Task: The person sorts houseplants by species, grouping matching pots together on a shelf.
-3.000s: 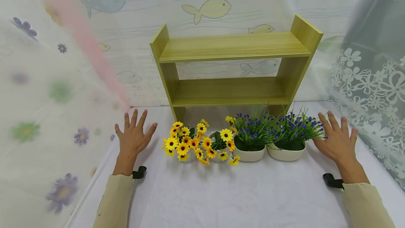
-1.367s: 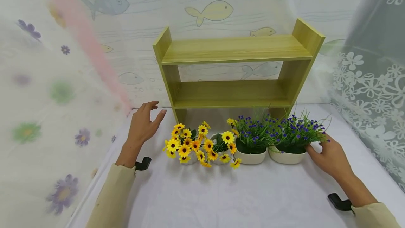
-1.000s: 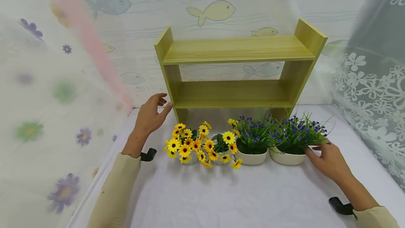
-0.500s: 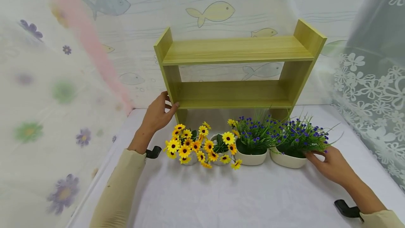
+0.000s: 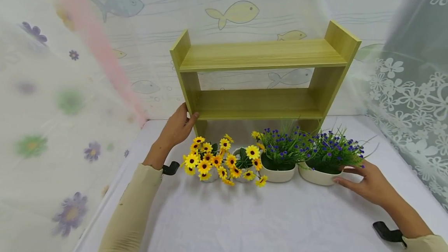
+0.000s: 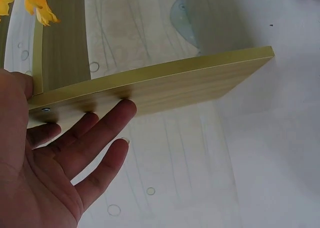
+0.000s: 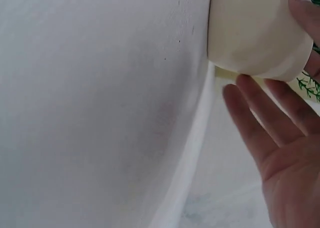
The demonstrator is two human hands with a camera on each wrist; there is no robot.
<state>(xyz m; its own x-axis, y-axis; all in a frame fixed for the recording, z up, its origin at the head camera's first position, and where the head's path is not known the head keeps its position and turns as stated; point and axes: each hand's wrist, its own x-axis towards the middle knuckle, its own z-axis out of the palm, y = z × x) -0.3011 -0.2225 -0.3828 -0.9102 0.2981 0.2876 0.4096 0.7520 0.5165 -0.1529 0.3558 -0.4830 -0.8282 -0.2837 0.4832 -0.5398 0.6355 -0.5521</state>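
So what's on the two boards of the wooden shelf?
Both boards of the wooden shelf are bare where visible. All four flower pots stand on the table in front. The lower board's back edge is shadowed, and its bottom opening is partly hidden by the flowers.

shelf (image 5: 259, 55): matt wood-grain (yellow-green); pots (image 5: 316, 177): smooth white, faint sheen; table cover (image 5: 262, 217): matt white cloth

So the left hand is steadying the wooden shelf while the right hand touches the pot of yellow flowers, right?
Not quite. The left hand does steady the wooden shelf, but the right hand touches the pot of purple flowers, as the head view shows.
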